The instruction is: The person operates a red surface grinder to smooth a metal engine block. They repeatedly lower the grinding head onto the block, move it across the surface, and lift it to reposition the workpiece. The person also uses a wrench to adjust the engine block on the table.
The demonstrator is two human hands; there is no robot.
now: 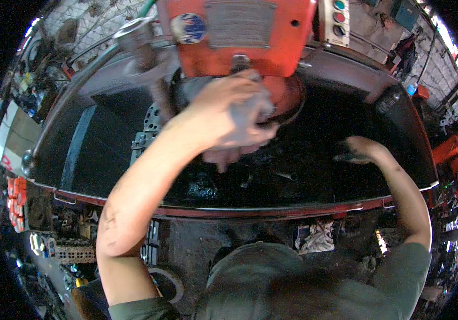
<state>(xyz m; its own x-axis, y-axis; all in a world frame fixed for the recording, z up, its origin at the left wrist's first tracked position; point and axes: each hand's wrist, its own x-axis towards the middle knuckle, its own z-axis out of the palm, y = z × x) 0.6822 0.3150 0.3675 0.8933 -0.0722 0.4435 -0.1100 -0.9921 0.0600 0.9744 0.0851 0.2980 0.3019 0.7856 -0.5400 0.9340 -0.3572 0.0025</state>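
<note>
My left hand (247,109) is raised in front of the red machine housing (239,32), just under its lower edge. Its fingers look curled around a blurred grey, soft-looking thing (245,120); what it is I cannot make out. A round dark-rimmed red part (287,96) of the machine sits right behind this hand. My right hand (363,149) hangs off to the right above the dark tray (319,184), its darkened fingers apart and nothing seen in them. A small metal tube-like piece (286,176) lies in the tray between the hands.
A vertical metal post (135,40) with a slanting bar stands left of the housing, beside a perforated metal plate (151,117). A button panel (337,21) is at upper right. The tray's red front rim (261,212) runs before me; a crumpled cloth (317,237) lies below it.
</note>
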